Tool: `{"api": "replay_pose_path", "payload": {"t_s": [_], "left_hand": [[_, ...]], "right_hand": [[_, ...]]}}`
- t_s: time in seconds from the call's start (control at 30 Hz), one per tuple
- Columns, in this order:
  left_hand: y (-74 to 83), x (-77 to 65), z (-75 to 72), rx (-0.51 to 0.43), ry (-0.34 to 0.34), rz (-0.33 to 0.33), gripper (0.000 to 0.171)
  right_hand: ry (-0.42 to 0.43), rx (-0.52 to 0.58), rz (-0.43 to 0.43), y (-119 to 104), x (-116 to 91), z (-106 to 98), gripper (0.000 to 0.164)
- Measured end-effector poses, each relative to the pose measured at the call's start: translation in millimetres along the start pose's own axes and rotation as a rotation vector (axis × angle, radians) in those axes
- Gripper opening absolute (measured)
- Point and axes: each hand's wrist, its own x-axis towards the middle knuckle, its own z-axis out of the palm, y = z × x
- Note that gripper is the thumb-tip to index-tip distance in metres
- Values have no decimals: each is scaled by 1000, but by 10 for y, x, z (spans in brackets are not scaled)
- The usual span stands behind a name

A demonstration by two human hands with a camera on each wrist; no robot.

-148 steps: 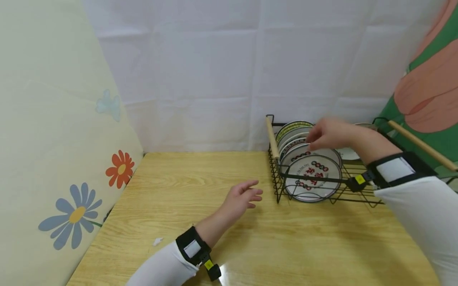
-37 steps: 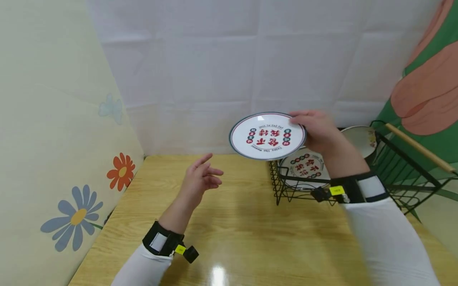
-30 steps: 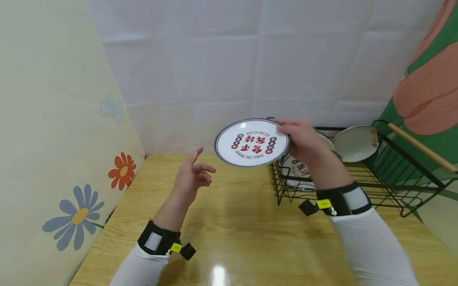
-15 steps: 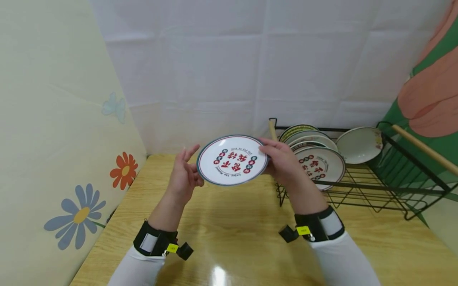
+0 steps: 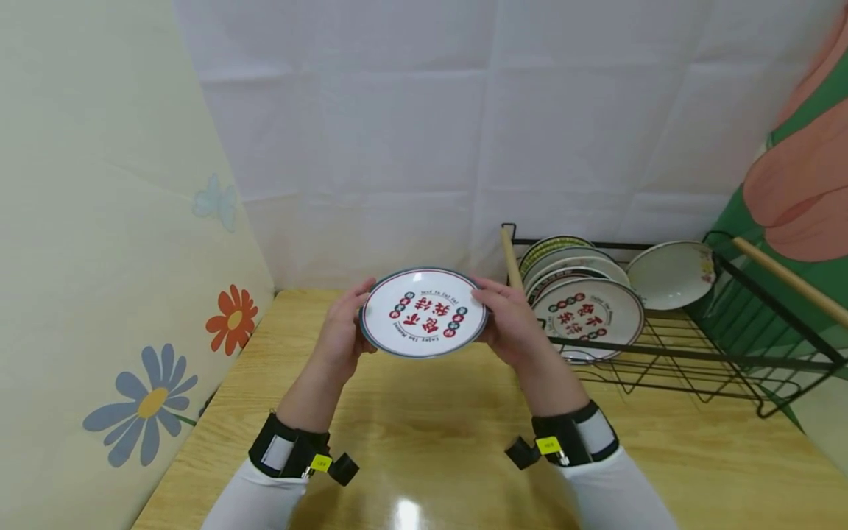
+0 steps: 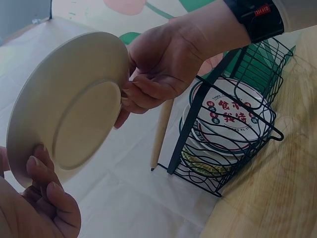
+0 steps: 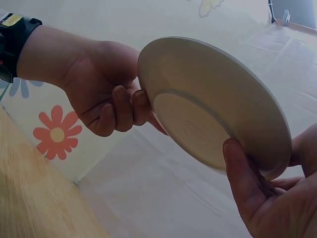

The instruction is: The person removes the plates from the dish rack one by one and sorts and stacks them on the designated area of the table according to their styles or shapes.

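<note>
A white plate (image 5: 424,313) with a dark teal rim, red characters and small coloured circles is held up above the table, its face toward the head camera. My left hand (image 5: 341,331) grips its left edge, thumb near the rim and fingers curled beneath. On the opposite edge my right hand (image 5: 513,320) pinches the rim, thumb on top. Both wrist views show the plain underside (image 6: 86,114) of the plate with its raised foot ring, and fingertips (image 7: 233,151) of the right hand pressed against it.
To the right stands a black wire dish rack (image 5: 662,346) with wooden handles (image 5: 788,280). Several plates (image 5: 589,316) lean in its left part, and a white bowl-like dish (image 5: 672,276) leans at its back right. White cloth (image 5: 371,147) hangs behind the wooden table (image 5: 424,427).
The right hand took a plate from the rack and carried it left to the middle. The left hand, apart from it earlier, now grips the plate's left edge; the plate has come lower.
</note>
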Motion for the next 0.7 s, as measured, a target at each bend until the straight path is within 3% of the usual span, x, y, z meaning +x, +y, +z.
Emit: {"api": "replay_pose_path", "payload": {"t_s": [0.43, 0.57, 0.7], "left_hand": [[-84, 36, 6, 16, -12, -27, 46], [-99, 43, 2, -20, -49, -48, 49], [-96, 35, -43, -22, -126, -69, 48]], "right_hand": [[-13, 92, 35, 148, 58, -5, 49], [-15, 121, 58, 191, 61, -16, 49], [10, 140, 57, 216, 62, -22, 48]]}}
